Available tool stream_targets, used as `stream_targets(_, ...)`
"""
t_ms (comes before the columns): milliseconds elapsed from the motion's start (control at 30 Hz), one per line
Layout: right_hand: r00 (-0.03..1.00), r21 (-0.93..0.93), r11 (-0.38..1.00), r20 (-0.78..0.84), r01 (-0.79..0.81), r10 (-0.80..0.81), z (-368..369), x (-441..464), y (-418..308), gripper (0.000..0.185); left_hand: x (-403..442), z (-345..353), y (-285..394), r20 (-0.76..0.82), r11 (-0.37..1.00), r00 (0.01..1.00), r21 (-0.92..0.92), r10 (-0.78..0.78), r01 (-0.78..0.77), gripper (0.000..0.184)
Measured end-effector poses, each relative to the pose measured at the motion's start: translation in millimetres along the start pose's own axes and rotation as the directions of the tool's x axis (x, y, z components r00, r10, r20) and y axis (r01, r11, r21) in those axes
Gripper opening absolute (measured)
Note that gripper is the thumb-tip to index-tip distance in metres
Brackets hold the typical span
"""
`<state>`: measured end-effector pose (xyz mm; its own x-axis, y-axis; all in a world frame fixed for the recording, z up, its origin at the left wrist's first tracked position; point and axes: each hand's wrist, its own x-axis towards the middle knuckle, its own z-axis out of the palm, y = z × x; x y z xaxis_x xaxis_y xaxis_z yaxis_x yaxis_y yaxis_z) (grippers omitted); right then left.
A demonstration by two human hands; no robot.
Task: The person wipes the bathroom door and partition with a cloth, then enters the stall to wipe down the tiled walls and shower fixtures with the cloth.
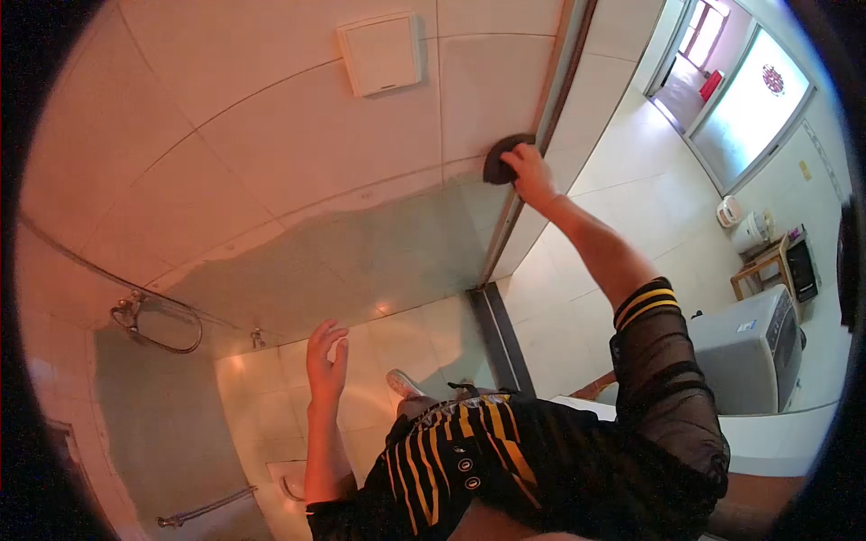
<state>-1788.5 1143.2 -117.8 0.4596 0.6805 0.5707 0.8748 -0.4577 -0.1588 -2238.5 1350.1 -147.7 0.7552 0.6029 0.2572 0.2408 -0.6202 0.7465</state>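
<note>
My right hand is closed around a dark, rounded pad, which lies against the tiled wall beside the metal door frame. Part of the pad is hidden behind my fingers. The wall is pale in its upper part and grey-green lower down, with an uneven border between the two. My left hand is raised over the floor tiles, its fingers apart and nothing in it.
A white wall box is above. Shower fittings and a metal bar are at left. A dark threshold crosses the doorway. Beyond are a washing machine, a wooden stool and a white bucket.
</note>
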Motion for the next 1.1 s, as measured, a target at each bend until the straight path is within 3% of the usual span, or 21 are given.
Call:
stream_targets(67,0.955,-0.045,0.993,-0.275,0.105,-0.114,-12,21,2,0.046,-9,-9,-5,-0.024,1.000,1.000,-0.016,-0.017,0.016,0.015)
stream_targets(133,0.893,0.005,0.995,-0.442,0.095,-0.083,-60,75,-17,0.053,-17,-21,-15,-0.039,0.998,0.998,-0.042,-0.047,0.045,0.015)
stream_targets(200,0.703,-0.083,0.988,-0.695,0.128,-0.150,-127,133,-40,0.044,-27,-31,-27,-0.050,0.999,0.997,0.000,-0.052,0.052,0.016)
stream_targets(233,0.650,-0.107,0.983,-0.738,0.152,-0.181,-164,154,-62,0.042,-32,-37,-31,-0.052,0.999,0.997,0.003,-0.051,0.051,0.016)
stream_targets(300,0.665,-0.073,0.996,-0.741,0.056,-0.092,-166,176,-62,0.044,-38,-50,-39,-0.049,0.992,0.996,-0.098,-0.078,0.073,0.016)
stream_targets(400,0.678,-0.175,0.983,-0.729,-0.048,-0.096,-138,174,-83,0.047,-57,-74,-61,-0.055,0.999,0.998,-0.015,-0.042,0.041,0.016)
stream_targets(467,0.676,-0.098,0.995,-0.734,-0.014,-0.062,-81,156,-91,0.049,-77,-91,-90,-0.057,0.998,0.997,-0.028,-0.059,0.058,0.016)
stream_targets(533,0.743,-0.072,0.993,-0.669,-0.094,0.021,-20,121,-115,0.050,-98,-108,-118,-0.052,0.995,0.994,-0.037,-0.094,0.092,0.016)
stream_targets(600,0.769,0.139,0.971,-0.593,-0.193,0.238,23,95,-151,0.051,-124,-127,-142,-0.050,0.975,0.977,-0.093,-0.209,0.203,0.016)
stream_targets(633,0.773,0.145,0.970,-0.587,-0.194,0.242,39,94,-169,0.051,-137,-135,-152,-0.050,0.973,0.975,-0.088,-0.216,0.211,0.016)
stream_targets(700,0.691,0.299,0.923,-0.613,-0.244,0.382,60,109,-208,0.051,-150,-148,-173,-0.043,0.957,0.959,-0.099,-0.279,0.274,0.016)
stream_targets(833,0.713,0.296,0.955,-0.673,0.015,0.197,70,150,-310,0.051,-156,-161,-197,0.028,0.913,0.931,-0.184,-0.364,0.363,0.017)
stream_targets(900,0.840,0.250,0.948,-0.542,0.199,-0.034,51,161,-358,0.044,-147,-161,-195,0.092,0.906,0.919,-0.158,-0.383,0.393,0.018)
stream_targets(933,0.840,0.252,0.947,-0.542,0.200,-0.033,45,166,-364,0.044,-142,-160,-194,0.091,0.906,0.919,-0.157,-0.384,0.394,0.018)
stream_targets(967,0.884,0.156,0.935,-0.406,0.318,-0.233,43,173,-366,0.041,-139,-159,-193,0.106,0.924,0.938,-0.169,-0.330,0.344,0.019)
stream_targets(1000,0.875,0.082,0.890,-0.242,0.448,-0.419,39,182,-367,0.039,-140,-162,-195,0.118,0.937,0.953,-0.182,-0.280,0.298,0.019)
stream_targets(1067,0.788,-0.077,0.830,-0.277,0.553,-0.551,17,203,-345,0.038,-150,-172,-204,0.113,0.929,0.943,-0.169,-0.314,0.330,0.020)
stream_targets(1100,0.783,-0.128,0.839,-0.308,0.529,-0.541,-10,216,-338,0.039,-158,-174,-208,0.119,0.920,0.932,-0.158,-0.343,0.358,0.020)
